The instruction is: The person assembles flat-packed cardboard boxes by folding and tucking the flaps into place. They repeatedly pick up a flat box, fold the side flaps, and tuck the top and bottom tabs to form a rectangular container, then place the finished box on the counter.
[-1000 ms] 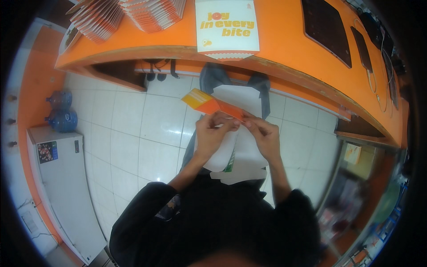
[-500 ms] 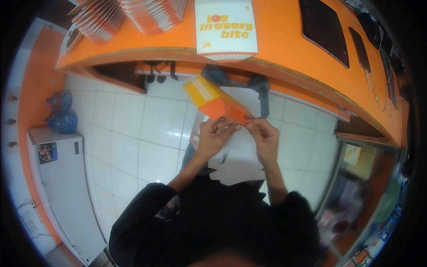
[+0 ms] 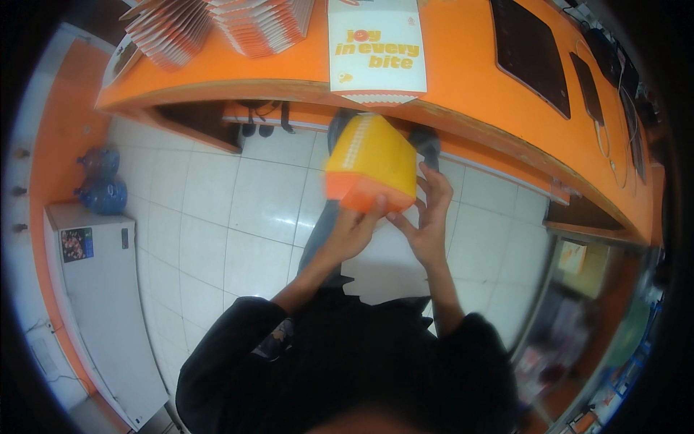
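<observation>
Here | yellow-orange box (image 3: 379, 155) | left fingers (image 3: 378, 208) gripping its near end | right fingers (image 3: 439, 188) spread beside its right side

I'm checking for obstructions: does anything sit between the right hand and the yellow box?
Nothing visible does. The right hand is close beside the yellow box, while the left hand holds its orange end.

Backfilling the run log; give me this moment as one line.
left hand: holding yellow-orange box by near end | right hand: at box's right side | counter: white carton, cardboard stacks, tablet
</observation>
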A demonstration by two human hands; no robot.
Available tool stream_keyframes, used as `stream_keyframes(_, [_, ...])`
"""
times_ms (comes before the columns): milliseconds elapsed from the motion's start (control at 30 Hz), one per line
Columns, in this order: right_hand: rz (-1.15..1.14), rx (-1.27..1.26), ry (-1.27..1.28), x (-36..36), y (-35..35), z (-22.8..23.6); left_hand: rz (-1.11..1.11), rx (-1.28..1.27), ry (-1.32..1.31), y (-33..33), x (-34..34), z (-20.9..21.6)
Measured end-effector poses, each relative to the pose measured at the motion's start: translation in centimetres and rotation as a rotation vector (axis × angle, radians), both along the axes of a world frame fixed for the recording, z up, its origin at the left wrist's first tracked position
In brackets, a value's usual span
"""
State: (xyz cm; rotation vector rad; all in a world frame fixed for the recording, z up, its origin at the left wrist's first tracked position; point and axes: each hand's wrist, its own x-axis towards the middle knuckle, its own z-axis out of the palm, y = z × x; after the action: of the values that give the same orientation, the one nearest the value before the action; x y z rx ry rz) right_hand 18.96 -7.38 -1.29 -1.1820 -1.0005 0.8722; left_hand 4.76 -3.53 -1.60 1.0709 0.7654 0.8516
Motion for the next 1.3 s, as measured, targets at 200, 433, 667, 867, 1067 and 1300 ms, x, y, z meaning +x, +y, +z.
stream_keyframes(200, [0.125,0.059,-0.731,1.5,0.0,0.7,-0.158,0.232,0.315,0.2,0.9,0.5])
stream_keyframes(433, [0.098,-0.091,-0.332,1.7,-0.5,-0.1,0.106,-0.153,0.023,0.1,2.0,0.5])
stream_keyframes(667, [0.049,0.253,-0.507,1.6,-0.3,-0.7,0.271,-0.354,-0.105,0.4,1.4,-0.7])
stream_keyframes(867, [-0.017,0.112,-0.441,1.6,-0.7,-0.3,0.338,-0.571,-0.341,0.4,1.2,-1.7])
stream_keyframes(1067, [-0.023,0.025,-0.496,1.8,-0.8,-0.7,0.299,-0.248,-0.233,0.1,1.4,-1.8])
stream_keyframes(1300, [-0.028,-0.032,-0.213,2.6,-1.2,-1.2,0.328,0.095,0.068,0.6,0.9,-1.4])
